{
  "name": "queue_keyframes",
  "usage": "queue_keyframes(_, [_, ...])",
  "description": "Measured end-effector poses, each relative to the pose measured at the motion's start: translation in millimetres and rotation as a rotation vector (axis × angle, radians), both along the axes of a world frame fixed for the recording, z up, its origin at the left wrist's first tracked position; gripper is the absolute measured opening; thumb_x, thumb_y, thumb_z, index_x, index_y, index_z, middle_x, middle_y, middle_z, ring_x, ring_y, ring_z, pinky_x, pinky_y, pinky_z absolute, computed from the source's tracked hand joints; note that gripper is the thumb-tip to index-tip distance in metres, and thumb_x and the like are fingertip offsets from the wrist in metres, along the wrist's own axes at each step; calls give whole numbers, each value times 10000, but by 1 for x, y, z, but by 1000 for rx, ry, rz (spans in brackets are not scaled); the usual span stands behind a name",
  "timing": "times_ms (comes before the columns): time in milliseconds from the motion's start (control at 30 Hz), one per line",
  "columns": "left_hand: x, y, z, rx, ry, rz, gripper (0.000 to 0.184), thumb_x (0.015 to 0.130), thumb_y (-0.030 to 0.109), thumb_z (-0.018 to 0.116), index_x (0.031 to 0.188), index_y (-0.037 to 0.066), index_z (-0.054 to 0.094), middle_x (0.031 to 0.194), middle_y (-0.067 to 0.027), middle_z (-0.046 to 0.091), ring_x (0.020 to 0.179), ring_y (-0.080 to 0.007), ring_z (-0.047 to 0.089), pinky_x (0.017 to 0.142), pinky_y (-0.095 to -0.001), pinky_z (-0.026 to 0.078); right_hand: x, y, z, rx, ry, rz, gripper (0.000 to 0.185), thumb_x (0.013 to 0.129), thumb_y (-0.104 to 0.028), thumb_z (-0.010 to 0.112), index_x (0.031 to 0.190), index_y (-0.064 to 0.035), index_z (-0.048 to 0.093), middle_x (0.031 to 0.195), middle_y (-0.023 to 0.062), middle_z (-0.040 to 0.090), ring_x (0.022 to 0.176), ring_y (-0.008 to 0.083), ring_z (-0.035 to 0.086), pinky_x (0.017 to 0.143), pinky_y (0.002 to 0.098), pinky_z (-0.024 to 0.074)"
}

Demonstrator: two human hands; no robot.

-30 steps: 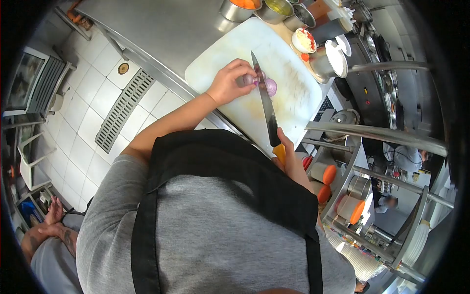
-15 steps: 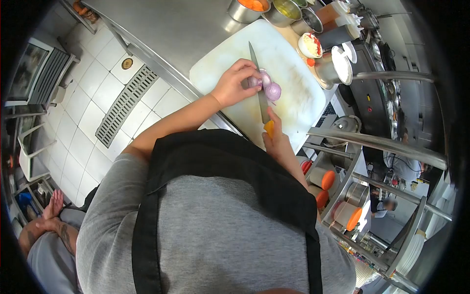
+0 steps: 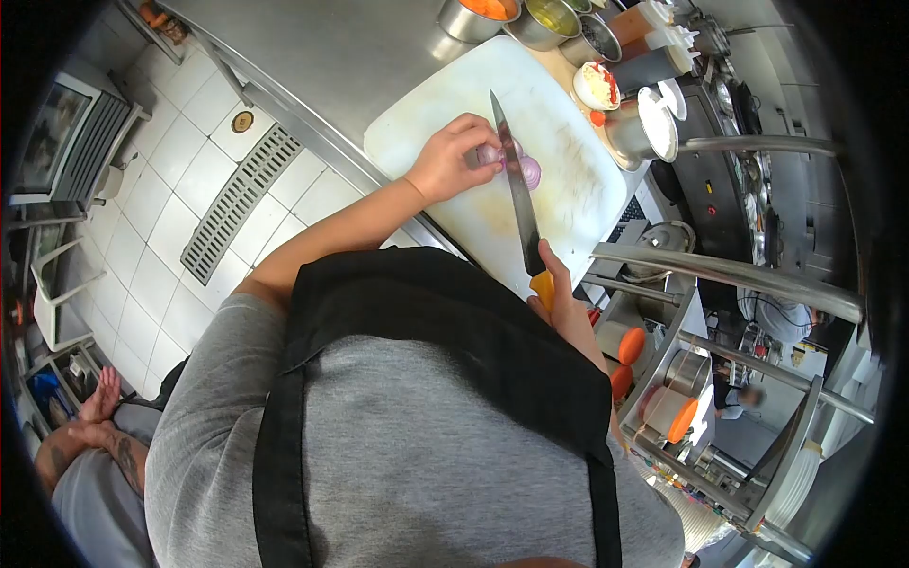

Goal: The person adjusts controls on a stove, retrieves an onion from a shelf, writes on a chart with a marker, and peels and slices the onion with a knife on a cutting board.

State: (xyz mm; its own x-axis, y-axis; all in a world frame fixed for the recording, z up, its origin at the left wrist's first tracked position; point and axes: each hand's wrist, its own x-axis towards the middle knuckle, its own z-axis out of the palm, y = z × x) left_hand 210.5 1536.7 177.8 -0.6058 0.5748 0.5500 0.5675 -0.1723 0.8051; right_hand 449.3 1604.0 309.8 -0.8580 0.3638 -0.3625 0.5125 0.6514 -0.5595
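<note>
A white cutting board [image 3: 426,114] lies on the steel counter in front of me. My left hand [image 3: 456,161] grips a piece of red onion [image 3: 488,154] with bent fingers near the board's middle. Cut onion slices [image 3: 532,174] lie just right of it, partly covered by the blade. My right hand [image 3: 561,301] is closed around the yellow handle of a kitchen knife [image 3: 524,204]. The long blade points away from me, across the onion and beside my left fingertips. Whether its edge touches the onion I cannot tell.
Metal containers [image 3: 544,24] line the board's far edge, beside a small white bowl [image 3: 597,86] and a steel pot [image 3: 636,133]. Sauce bottles [image 3: 653,47] stand behind. A metal rail [image 3: 729,275] runs at right. Another person's hands [image 3: 98,407] show at lower left.
My right hand has drawn the knife back toward me and slightly right, and the blade now covers more of the slices. My left hand stays almost in place on the onion.
</note>
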Motion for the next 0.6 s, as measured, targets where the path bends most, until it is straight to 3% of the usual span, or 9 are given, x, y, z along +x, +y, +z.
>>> queue_keyframes(433, [1, 0, 4, -29, 32, 22, 234, 689, 136, 713, 886, 117, 587, 950, -55, 544, 854, -244, 573, 741, -322, 492, 7, 5, -1, -16, -19, 14, 722, 860, -32, 546, 1426, -245, 151, 957, 219, 602, 863, 414, 618, 754, 414, 472])
queue_keyframes(600, [2, 2, 4, -40, 83, 52, 263, 658, 77, 732, 881, 96, 595, 942, -64, 552, 823, -217, 587, 731, -305, 493, 11, 7, -5, -19, 7, 54, 731, 853, -29, 553, 1425, -236, 148, 976, 217, 598, 855, 420, 614, 740, 422, 477])
